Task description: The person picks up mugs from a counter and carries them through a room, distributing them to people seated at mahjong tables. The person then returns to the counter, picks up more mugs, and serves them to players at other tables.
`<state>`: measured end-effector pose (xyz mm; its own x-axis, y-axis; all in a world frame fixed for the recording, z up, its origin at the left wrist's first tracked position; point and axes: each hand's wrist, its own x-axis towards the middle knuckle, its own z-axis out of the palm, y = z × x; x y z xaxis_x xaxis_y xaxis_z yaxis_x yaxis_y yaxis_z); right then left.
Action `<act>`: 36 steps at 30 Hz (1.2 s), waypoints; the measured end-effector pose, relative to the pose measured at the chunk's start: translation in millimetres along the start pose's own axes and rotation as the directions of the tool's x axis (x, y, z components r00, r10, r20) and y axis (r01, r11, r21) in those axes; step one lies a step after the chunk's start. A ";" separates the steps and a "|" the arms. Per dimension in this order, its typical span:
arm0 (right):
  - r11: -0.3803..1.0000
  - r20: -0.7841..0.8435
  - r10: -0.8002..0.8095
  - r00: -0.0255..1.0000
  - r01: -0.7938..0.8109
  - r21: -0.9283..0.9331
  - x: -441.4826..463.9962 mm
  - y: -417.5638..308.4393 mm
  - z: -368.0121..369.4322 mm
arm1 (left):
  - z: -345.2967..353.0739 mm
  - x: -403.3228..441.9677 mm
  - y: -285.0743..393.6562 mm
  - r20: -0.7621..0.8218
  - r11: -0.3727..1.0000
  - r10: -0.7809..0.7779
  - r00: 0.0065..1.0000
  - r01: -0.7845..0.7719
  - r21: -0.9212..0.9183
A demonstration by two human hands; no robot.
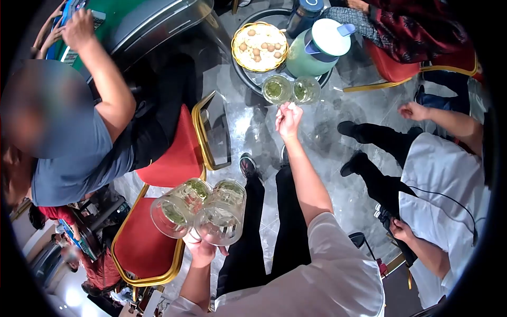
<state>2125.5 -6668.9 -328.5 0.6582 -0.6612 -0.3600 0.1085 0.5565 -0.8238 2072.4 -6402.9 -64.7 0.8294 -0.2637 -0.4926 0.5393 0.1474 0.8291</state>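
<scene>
A round tray is supporting a lidded green pitcher, a basket containing pale and round brown pieces, and a dark flask. The curled left hand is holding two glass mugs containing green leaves; the closed right hand is gripping two similarly filled mugs.

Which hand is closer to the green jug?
Right. The right hand is just short of the jug, the left hand farther back beside a red chair.
</scene>
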 end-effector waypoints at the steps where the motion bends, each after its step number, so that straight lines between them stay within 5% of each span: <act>1: 1.000 0.001 0.003 1.000 -0.003 -0.011 4.1 4.9 -2.6 | 1.3 2.3 -3.8 -0.008 1.000 0.002 1.000 -0.002 -0.003; 4: 1.000 -0.019 0.014 1.000 -0.014 -0.026 12.7 16.5 -5.5 | 4.4 10.4 -6.1 -0.046 0.998 -0.060 0.997 0.060 -0.015; 6: 0.999 -0.011 0.027 1.000 -0.027 -0.029 17.5 19.8 -7.2 | -2.0 13.0 -10.3 0.185 0.984 0.006 0.983 -0.039 0.175; 14: 0.997 0.028 0.019 0.999 -0.017 -0.073 38.5 30.1 -2.3 | 0.0 15.4 -25.7 0.015 0.990 -0.103 0.995 0.100 0.103; 17: 0.998 0.018 0.040 0.999 -0.039 -0.056 40.1 31.1 0.2 | 3.2 21.5 -22.3 0.115 0.992 -0.104 0.988 0.094 0.086; 36: 0.996 0.029 0.085 0.996 -0.084 -0.024 46.2 24.6 8.7 | -3.4 33.2 -5.7 0.073 0.999 -0.043 0.996 0.042 0.021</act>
<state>2165.0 -6681.4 -361.6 0.6860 -0.5969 -0.4160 0.0349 0.5982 -0.8006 2097.3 -6409.2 -86.7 0.7925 -0.3388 -0.5072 0.5703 0.1166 0.8131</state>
